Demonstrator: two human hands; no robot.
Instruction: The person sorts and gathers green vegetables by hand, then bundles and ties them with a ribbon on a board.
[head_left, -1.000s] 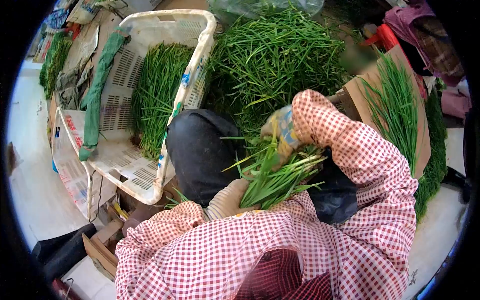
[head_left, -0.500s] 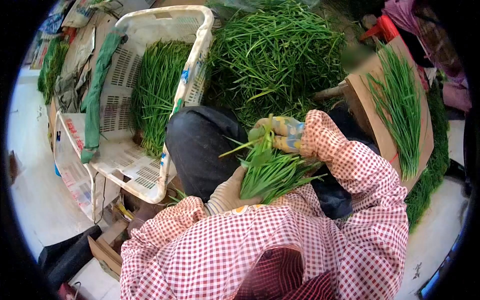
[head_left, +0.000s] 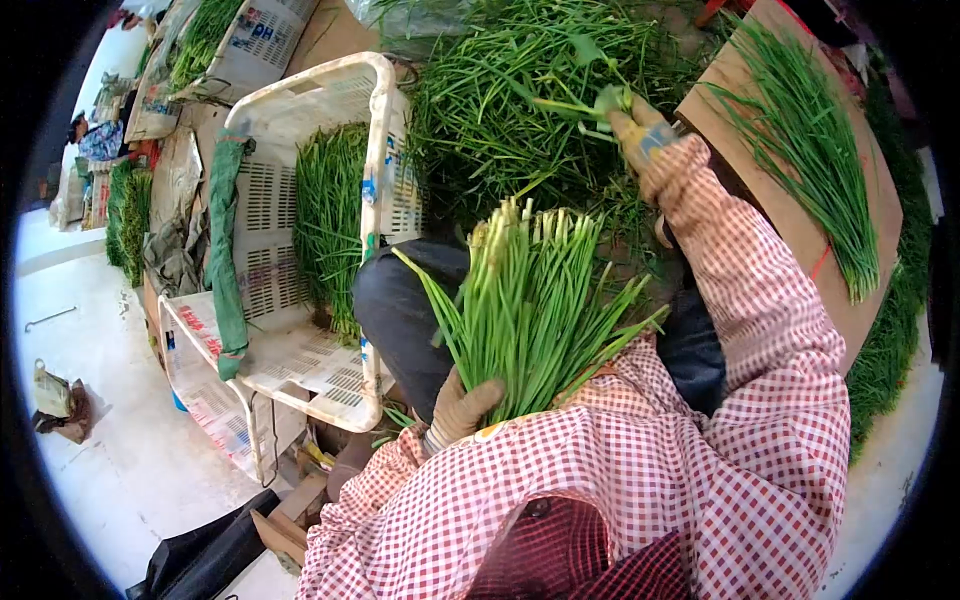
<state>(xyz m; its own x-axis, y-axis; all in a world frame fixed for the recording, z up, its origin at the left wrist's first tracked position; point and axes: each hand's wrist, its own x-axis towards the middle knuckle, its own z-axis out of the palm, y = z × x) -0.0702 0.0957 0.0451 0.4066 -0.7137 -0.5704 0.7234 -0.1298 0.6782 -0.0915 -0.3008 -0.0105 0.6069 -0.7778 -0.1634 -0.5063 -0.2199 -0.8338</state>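
My left hand (head_left: 462, 405), in a pale knit glove, is closed around the lower part of a bunch of garlic chives (head_left: 525, 310). The bunch stands over my lap with its pale stem ends pointing away from me. My right hand (head_left: 642, 135), in a patterned glove, is stretched out over the large heap of loose green leaves (head_left: 530, 90). Its fingers pinch a few leafy scraps (head_left: 590, 100), one of them a broader leaf. The right fingertips are partly hidden by those scraps.
On my left stands a white plastic crate (head_left: 375, 130) with chives (head_left: 335, 210) inside and a green cloth (head_left: 226, 240) over its edge. A cardboard sheet (head_left: 730, 90) on my right bears another chive bundle (head_left: 810, 150). More greens (head_left: 885, 330) lie beyond it.
My right hand has moved from the bunch out over the heap, carrying leafy scraps. The bunch now shows its pale stem ends, and my left hand still holds it. The view has shifted.
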